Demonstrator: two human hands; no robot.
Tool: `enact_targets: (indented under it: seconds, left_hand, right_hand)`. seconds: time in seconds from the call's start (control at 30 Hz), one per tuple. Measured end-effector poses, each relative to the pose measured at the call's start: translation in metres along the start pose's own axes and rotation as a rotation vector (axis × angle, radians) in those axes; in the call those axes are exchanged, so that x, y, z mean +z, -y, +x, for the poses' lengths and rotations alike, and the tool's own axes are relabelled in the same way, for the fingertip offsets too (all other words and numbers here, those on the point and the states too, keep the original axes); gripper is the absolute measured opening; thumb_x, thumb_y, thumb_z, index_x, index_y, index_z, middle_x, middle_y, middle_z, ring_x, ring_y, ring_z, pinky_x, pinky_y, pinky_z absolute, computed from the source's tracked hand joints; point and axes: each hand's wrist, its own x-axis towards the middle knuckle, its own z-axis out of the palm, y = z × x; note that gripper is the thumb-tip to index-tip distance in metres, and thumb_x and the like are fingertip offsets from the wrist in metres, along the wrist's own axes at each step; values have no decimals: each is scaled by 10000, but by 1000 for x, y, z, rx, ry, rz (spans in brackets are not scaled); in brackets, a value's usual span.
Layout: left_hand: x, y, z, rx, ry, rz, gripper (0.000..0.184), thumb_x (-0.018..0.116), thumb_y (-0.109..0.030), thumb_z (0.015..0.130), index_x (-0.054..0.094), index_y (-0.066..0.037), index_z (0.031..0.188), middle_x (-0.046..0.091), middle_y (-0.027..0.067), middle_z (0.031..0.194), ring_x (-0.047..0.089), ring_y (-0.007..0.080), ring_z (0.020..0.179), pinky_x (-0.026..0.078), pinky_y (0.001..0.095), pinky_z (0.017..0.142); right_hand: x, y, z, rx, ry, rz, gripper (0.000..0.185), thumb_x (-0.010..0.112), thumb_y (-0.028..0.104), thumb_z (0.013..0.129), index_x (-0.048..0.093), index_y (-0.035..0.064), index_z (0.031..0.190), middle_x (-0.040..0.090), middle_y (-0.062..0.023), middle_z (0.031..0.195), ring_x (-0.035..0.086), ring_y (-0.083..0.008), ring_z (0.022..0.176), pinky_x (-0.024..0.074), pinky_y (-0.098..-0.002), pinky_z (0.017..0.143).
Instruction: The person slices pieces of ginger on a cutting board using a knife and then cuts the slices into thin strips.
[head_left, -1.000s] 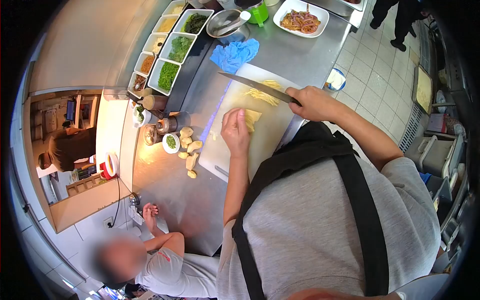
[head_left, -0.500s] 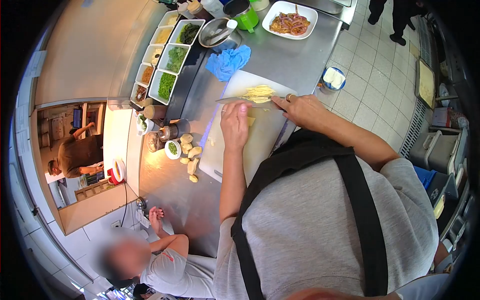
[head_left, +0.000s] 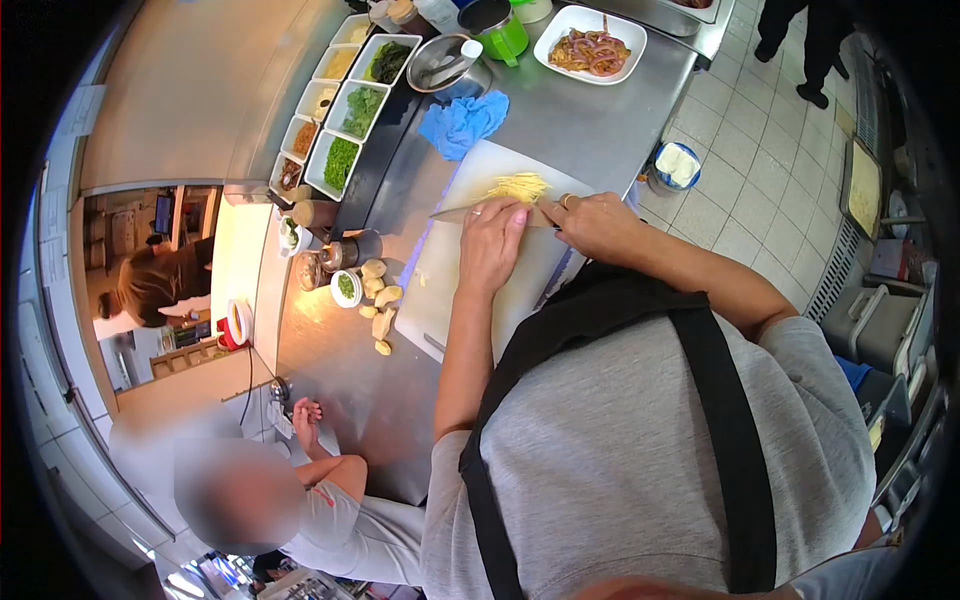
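On the white cutting board (head_left: 430,300) lies a pile of thin pale-yellow strips (head_left: 518,185), which look like ginger. My right hand (head_left: 597,226) is closed around the handle of a knife (head_left: 452,214), whose blade points left across the board just below the strips. My left hand (head_left: 490,250) rests on the board with its fingers curled and drawn together over the blade's near side. Whatever is under those fingers is hidden. Peeled ginger chunks (head_left: 383,296) lie on the counter left of the board.
Beyond the board are a blue cloth (head_left: 463,122), a steel bowl (head_left: 420,58) and a white dish of sliced onions (head_left: 640,38). Containers of chopped greens (head_left: 340,165) line the left. A small cup (head_left: 345,290) stands by the ginger. A co-worker's hand (head_left: 307,412) is at lower left.
My left hand has moved slightly right and up against the knife, covering a yellow slice seen before beside its thumb. My right hand still holds the knife. The view has shifted a little.
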Motion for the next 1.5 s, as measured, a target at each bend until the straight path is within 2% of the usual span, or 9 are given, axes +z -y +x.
enact_targets:
  seconds: [0.17, 0.3, 0.33, 0.43, 0.5, 0.73, 0.9, 1.4, 1.5]
  left_hand:
    - [-8, 9, -7, -101, -211, 20, 363, 462, -298, 1005, 696, -23, 1040, 663, 156, 1075, 580, 333, 1087, 402, 427, 1002]
    - [-37, 1, -41, -304, -542, -32, 182, 603, -153, 943, 706, -23, 1017, 671, 161, 1066, 630, 310, 1018, 474, 385, 925]
    - [-38, 1, -54, -366, -558, -3, 136, 638, -72, 909, 704, 11, 995, 681, 141, 1012, 643, 264, 970, 481, 325, 898]
    - [-22, 15, -88, -433, -427, 23, 136, 654, -67, 891, 709, -9, 1000, 679, 128, 1034, 638, 267, 980, 484, 335, 898]
    - [-13, 19, -96, -343, -402, 101, 142, 673, -56, 866, 711, -20, 999, 675, 118, 1048, 633, 271, 983, 489, 344, 891]
    - [-1, 26, -97, -191, -351, 109, 204, 713, -22, 780, 704, -24, 983, 660, 116, 1052, 616, 310, 984, 496, 396, 885]
    - [-3, 33, -99, -154, -338, 89, 235, 733, -45, 771, 697, -38, 1004, 657, 114, 1052, 615, 315, 978, 505, 397, 863]
    - [0, 43, -111, -83, -421, 91, 168, 730, -47, 776, 680, -24, 935, 657, 118, 1011, 629, 316, 919, 516, 401, 831]
    - [-1, 43, -113, -64, -435, 117, 161, 728, -41, 775, 680, -27, 928, 656, 112, 997, 631, 309, 905, 518, 395, 819]
  right_hand:
    - [-12, 4, -7, -28, 50, 147, 376, 599, 222, 884, 569, 129, 1247, 667, -148, 908, 683, -343, 800, 549, -459, 697]
    - [-11, -3, -19, -37, 30, 313, 420, 570, 208, 907, 545, 238, 1325, 654, -172, 931, 664, -359, 835, 540, -482, 729]
    - [-11, -3, -23, -39, 36, 350, 441, 566, 202, 913, 526, 248, 1350, 648, -180, 944, 659, -362, 841, 540, -479, 729]
    - [-17, 0, -33, -38, 9, 423, 488, 556, 182, 929, 483, 270, 1404, 630, -199, 977, 650, -371, 839, 542, -468, 721]
    - [-13, 8, -38, -49, -48, 468, 495, 552, 166, 936, 473, 273, 1414, 620, -203, 994, 651, -376, 813, 547, -459, 701]
    - [26, 30, -46, 62, 80, 178, 516, 594, 137, 924, 485, 275, 1409, 604, -170, 969, 642, -363, 758, 539, -452, 641]
    - [8, 60, -54, 69, -68, 254, 474, 551, 167, 949, 490, 259, 1410, 622, -222, 960, 652, -385, 692, 549, -461, 597]
    - [23, 78, -67, 146, 10, 156, 567, 600, 99, 917, 454, 272, 1436, 612, -162, 874, 632, -360, 679, 533, -445, 603]
    - [18, 90, -69, 142, -136, 198, 480, 568, 157, 938, 506, 264, 1402, 634, -178, 872, 640, -377, 638, 540, -459, 576]
